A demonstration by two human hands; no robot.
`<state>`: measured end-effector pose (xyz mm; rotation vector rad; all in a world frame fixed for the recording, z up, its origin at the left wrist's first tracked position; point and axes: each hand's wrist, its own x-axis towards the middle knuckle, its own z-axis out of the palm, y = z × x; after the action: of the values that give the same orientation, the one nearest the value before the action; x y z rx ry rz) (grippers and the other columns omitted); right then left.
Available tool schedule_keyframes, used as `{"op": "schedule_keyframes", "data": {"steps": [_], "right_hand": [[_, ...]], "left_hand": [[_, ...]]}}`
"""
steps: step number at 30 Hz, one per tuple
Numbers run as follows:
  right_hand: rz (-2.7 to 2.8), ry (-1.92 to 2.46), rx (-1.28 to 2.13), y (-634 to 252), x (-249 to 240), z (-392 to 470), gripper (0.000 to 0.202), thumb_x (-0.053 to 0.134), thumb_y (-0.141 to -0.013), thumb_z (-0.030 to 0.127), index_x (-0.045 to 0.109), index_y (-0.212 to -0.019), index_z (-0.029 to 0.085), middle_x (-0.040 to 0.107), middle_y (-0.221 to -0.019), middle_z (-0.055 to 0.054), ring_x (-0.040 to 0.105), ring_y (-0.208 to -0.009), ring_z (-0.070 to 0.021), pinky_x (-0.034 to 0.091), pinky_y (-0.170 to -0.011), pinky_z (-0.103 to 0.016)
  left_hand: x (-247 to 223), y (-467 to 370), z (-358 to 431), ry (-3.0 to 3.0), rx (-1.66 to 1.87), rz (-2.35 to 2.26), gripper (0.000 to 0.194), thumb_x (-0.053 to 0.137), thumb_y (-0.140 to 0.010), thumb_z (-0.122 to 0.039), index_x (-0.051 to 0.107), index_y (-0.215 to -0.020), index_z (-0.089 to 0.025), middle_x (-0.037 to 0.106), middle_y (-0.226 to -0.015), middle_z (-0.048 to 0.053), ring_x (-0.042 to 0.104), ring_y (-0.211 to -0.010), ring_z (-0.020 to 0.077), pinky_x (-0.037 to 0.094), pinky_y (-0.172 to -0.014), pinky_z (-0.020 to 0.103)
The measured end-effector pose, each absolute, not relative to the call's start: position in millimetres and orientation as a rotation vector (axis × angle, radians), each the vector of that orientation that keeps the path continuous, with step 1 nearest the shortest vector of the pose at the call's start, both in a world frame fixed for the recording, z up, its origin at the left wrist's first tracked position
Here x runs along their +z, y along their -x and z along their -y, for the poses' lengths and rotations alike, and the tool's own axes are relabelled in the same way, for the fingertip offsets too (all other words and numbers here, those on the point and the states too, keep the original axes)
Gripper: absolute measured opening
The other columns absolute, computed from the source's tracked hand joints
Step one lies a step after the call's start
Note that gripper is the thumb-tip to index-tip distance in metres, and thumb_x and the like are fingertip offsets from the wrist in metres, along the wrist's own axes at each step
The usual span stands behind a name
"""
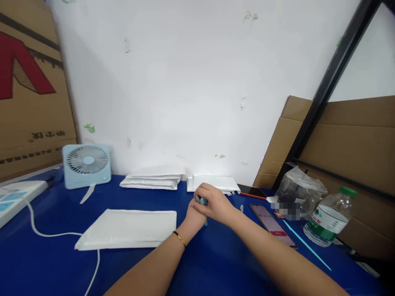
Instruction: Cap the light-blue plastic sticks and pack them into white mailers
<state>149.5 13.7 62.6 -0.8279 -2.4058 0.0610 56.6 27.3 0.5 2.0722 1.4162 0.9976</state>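
Centre frame, left hand [194, 214] and right hand [217, 203] close together around a small grey-blue object [202, 200]! Lower right, a clear bag [298, 185] holds something dark, blurred; beside it, a green-capped bottle [328, 220], fill level unclear.

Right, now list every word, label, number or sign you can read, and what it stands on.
"00:15:4…" as best I can read, on the lit phone; last digit blurred.
Cardboard box at left: large red mark like an upside-down V; dark characters too blurred to read.
Bottle: label characters too small to read.
White block at left edge: blue panels, nothing legible.
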Motion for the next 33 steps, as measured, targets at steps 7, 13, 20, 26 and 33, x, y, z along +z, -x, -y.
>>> {"op": "schedule_keyframes", "data": {"steps": [7, 13, 20, 26, 33], "right_hand": [[1.796, 0.935, 0.717, -172, 27, -28, 0.018, 0.045, -0.085, 0.035, 0.044, -0.097, 0.021, 0.06, -0.081, -0.002, 0.059, -0.07, -0.0148, 0.047, -0.064, -0.028], [2.201, 1.104, 0.888, -211, 51, -22, 0.029, 0.064, -0.071, 0.039, 0.057, -0.088, 0.016, 0.061, -0.08, -0.002, 0.056, -0.073, -0.0153, 0.044, -0.066, -0.026], [1.876, 1.034, 2.37, -231, 23, 10, 0.041, 0.063, -0.063, 0.043, 0.055, -0.091, 0.013, 0.062, -0.083, -0.008, 0.063, -0.074, -0.0211, 0.049, -0.063, -0.032], [2.044, 1.307, 2.033, -237, 8, 42, 0.019, 0.057, -0.063, 0.026, 0.052, -0.078, 0.017, 0.046, -0.049, 0.005, 0.042, -0.037, -0.0076, 0.04, -0.042, -0.022], [2.468, 1.461, 1.125, -250, 27, 47, 0.011, 0.058, -0.065, 0.02, 0.052, -0.073, 0.017, 0.06, -0.064, -0.003, 0.06, -0.058, -0.0162, 0.044, -0.054, -0.025]], "left_hand": [[-23, -56, -29, -2.039, 0.965, -1.179, 0.016, 0.05, -0.078, -0.029, 0.055, -0.088, -0.018, 0.067, -0.077, 0.002, 0.064, -0.061, 0.0144, 0.046, -0.055, 0.022], [-11, -42, -23, -2.578, 0.759, -1.6, 0.017, 0.05, -0.078, -0.032, 0.055, -0.087, -0.019, 0.067, -0.076, 0.007, 0.064, -0.068, 0.0232, 0.043, -0.057, 0.029], [15, -52, 11, -3.38, 0.767, -1.082, 0.017, 0.035, -0.088, -0.018, 0.051, -0.091, -0.021, 0.063, -0.068, 0.002, 0.058, -0.064, 0.0154, 0.033, -0.054, 0.026], [17, -66, 38, -3.406, 0.585, -1.007, 0.015, 0.04, -0.084, -0.017, 0.054, -0.084, -0.02, 0.064, -0.071, 0.003, 0.058, -0.063, 0.0149, 0.032, -0.052, 0.026], [26, -66, 52, -3.134, 0.292, -1.422, 0.008, 0.048, -0.078, -0.023, 0.055, -0.08, -0.018, 0.065, -0.071, 0.004, 0.061, -0.06, 0.0206, 0.038, -0.05, 0.028]]}}
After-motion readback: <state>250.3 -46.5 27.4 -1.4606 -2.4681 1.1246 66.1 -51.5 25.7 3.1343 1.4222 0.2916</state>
